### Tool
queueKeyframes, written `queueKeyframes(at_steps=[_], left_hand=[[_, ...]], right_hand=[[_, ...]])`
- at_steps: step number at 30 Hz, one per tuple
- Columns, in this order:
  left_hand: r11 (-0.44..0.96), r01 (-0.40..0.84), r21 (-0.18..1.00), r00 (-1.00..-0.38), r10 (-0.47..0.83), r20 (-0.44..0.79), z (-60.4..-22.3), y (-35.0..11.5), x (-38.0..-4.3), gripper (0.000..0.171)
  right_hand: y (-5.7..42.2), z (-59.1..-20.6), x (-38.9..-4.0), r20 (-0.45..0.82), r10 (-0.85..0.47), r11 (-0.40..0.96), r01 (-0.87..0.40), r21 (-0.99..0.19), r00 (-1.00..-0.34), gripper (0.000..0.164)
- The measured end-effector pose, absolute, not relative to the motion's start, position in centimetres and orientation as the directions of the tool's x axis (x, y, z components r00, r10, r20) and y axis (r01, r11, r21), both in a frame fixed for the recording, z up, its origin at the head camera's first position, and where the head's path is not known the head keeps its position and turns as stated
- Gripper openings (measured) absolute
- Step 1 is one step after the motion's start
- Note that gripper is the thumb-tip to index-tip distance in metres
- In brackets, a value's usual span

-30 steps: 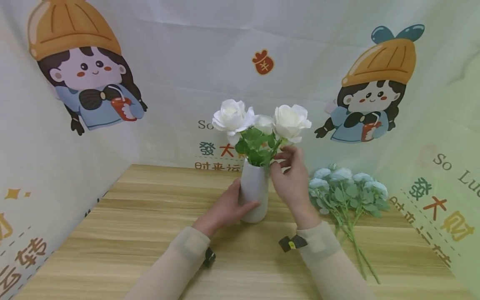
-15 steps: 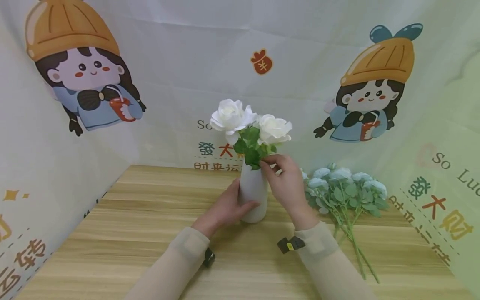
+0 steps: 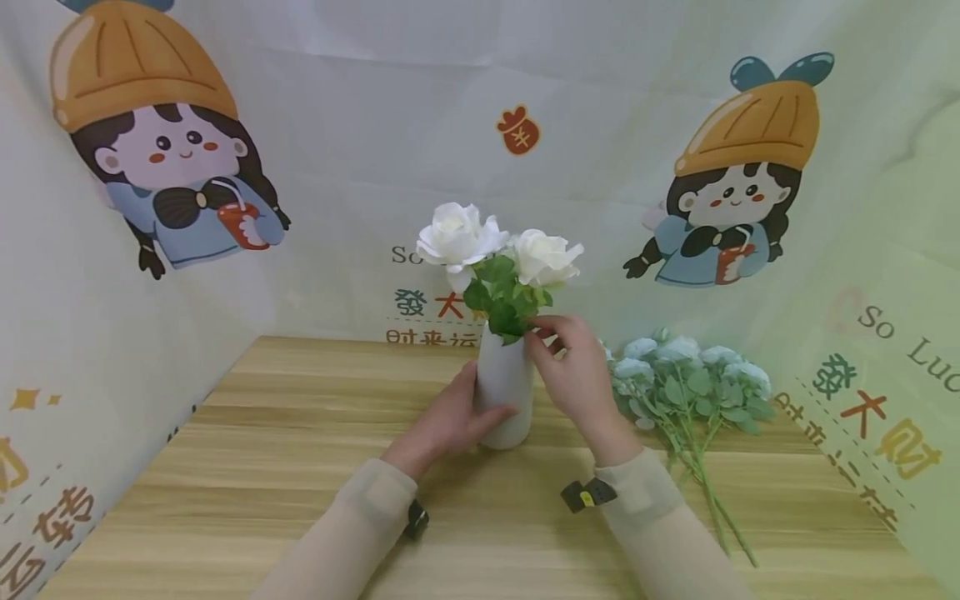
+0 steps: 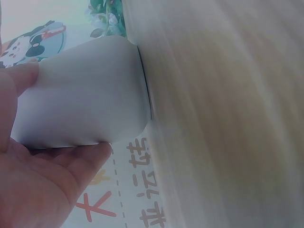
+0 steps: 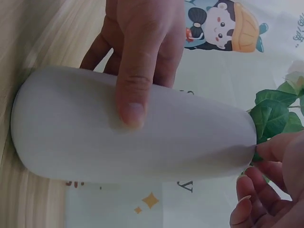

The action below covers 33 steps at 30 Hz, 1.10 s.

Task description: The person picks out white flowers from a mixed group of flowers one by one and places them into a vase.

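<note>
A plain white vase (image 3: 504, 392) stands upright on the wooden table. My left hand (image 3: 442, 423) grips its body, thumb across the near side and fingers behind, as the left wrist view shows on the vase wall (image 4: 90, 95). Two white roses, a left one (image 3: 459, 237) and a right one (image 3: 546, 257), rise above the mouth with green leaves (image 3: 498, 298) below them. At the right of the rim, my right hand (image 3: 576, 367) pinches the right rose low down, fingertips right at the vase mouth. The stem there is mostly hidden by the fingers and leaves.
A bunch of pale blue flowers (image 3: 681, 352) lies to the right on the table, stems (image 3: 718, 500) pointing toward me. A printed cloth backdrop (image 3: 360, 167) encloses the back and sides of the table (image 3: 247, 467).
My right hand has lowered the right rose into the vase and leftward, down to the rim. A further white bloom behind is now hidden. The left hand stays on the vase.
</note>
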<state>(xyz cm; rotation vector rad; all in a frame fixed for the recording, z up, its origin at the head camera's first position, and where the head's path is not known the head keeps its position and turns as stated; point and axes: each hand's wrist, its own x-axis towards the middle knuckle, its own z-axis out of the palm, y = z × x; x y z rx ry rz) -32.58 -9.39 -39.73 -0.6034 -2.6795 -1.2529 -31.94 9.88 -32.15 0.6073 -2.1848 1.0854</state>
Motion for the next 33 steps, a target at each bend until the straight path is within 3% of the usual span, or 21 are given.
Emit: queueKeyframes(at_steps=[3, 9, 28, 30, 33], left_hand=[[0.576, 0.391, 0.717, -0.918, 0.301, 0.259, -39.9, -9.4, -32.5, 0.084], [0.58, 0.389, 0.716, -0.918, 0.308, 0.25, -40.1, -9.2, -32.6, 0.085], [0.586, 0.404, 0.703, -0.913, 0.309, 0.267, -39.8, -9.7, -32.3, 0.086], [0.589, 0.404, 0.7, -0.913, 0.311, 0.265, -39.8, -9.7, -32.3, 0.086], [0.595, 0.4, 0.697, -0.914, 0.31, 0.26, -39.8, -9.6, -32.3, 0.086]], right_hand=[[10.4, -32.5, -32.0, 0.701, -0.089, 0.544, -0.624, -0.561, -0.707, 0.019], [11.9, -33.2, -31.9, 0.761, -0.059, 0.554, -0.655, -0.513, -0.646, 0.014], [19.7, -37.0, -33.7, 0.775, -0.152, 0.801, -0.535, -0.267, -0.614, 0.017], [21.2, -37.5, -34.1, 0.758, -0.16, 0.841, -0.489, -0.23, -0.633, 0.017], [23.6, -37.8, -34.1, 0.651, -0.152, 0.884, -0.397, -0.248, -0.744, 0.023]])
